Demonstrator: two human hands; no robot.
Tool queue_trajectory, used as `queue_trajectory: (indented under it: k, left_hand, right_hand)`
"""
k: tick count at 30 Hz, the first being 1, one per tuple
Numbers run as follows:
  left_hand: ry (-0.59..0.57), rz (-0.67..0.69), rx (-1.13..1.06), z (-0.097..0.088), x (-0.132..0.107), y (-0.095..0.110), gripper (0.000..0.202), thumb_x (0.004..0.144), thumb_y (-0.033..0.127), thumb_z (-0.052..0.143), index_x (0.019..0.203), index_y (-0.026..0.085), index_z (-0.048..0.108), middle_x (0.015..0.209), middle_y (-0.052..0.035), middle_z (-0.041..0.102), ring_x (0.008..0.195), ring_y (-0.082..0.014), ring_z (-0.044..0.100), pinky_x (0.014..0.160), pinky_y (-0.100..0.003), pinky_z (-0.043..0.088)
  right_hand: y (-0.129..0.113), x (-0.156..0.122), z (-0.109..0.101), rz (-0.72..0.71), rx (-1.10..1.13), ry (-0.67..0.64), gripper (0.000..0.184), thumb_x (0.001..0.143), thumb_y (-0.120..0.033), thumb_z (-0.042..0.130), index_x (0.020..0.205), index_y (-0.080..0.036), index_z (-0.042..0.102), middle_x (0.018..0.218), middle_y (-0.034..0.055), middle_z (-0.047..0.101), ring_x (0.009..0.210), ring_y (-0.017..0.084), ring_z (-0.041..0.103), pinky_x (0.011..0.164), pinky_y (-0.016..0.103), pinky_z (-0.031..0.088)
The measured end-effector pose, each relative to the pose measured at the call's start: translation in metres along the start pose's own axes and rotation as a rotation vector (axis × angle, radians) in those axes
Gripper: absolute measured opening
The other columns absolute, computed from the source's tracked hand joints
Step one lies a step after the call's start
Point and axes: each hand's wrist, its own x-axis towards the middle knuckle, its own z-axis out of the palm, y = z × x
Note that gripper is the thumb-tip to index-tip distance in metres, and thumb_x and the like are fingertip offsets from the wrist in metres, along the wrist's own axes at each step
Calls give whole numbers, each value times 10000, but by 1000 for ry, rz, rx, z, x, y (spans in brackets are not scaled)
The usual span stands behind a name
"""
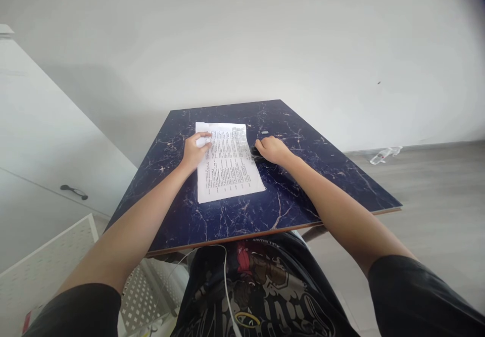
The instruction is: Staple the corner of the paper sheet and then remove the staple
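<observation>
A printed sheet of paper [229, 170], creased across, lies on the dark blue marbled table [242, 221]. My left hand [195, 149] rests on the paper's left edge, thumb and forefinger apart on top of it; its other fingers are mostly hidden. At the right edge of the sheet, my right hand [273, 150] is closed over what looks like a black stapler [258, 158]. Most of that tool is covered by the hand, and its front end meets the paper's edge. Just beyond the right hand lies a small silvery strip [264, 132].
A pale wall [242, 44] stands behind the table. To the left is a white cabinet [41, 140] with a dark handle [74, 191]. A clear plastic item [384, 155] lies on the floor at right. A white cable [226, 276] hangs before my shirt.
</observation>
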Motion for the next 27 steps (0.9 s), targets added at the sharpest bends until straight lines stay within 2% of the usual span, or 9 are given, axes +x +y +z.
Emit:
queue_trajectory:
  k: [11, 21, 27]
  left_hand:
    - [3, 1, -18, 1, 2, -9, 281, 778, 181, 717, 1052, 225, 758, 1177, -48, 767, 1151, -273, 701, 1132, -475, 468]
    - [-17, -1, 7, 0, 2, -6, 273, 790, 186, 711, 1058, 226, 749, 1184, -54, 760, 1164, -282, 693, 1145, -487, 457]
    - [-15, 12, -7, 1, 3, -9, 268, 799, 186, 718, 1061, 230, 755, 1190, -54, 759, 1166, -279, 693, 1142, -483, 459]
  right_hand:
    - [-1, 0, -2, -3, -11, -17, 558, 1087, -392, 321, 731, -151, 676, 863, 171, 722, 808, 272, 676, 702, 320, 404]
    - [3, 5, 4, 50, 14, 1, 529, 1072, -388, 344, 753, -149, 692, 884, 170, 735, 792, 260, 667, 692, 309, 409]
    - [-2, 1, -1, 9, -9, -7, 541, 1069, -386, 325, 783, -137, 710, 870, 182, 720, 822, 277, 672, 720, 328, 432]
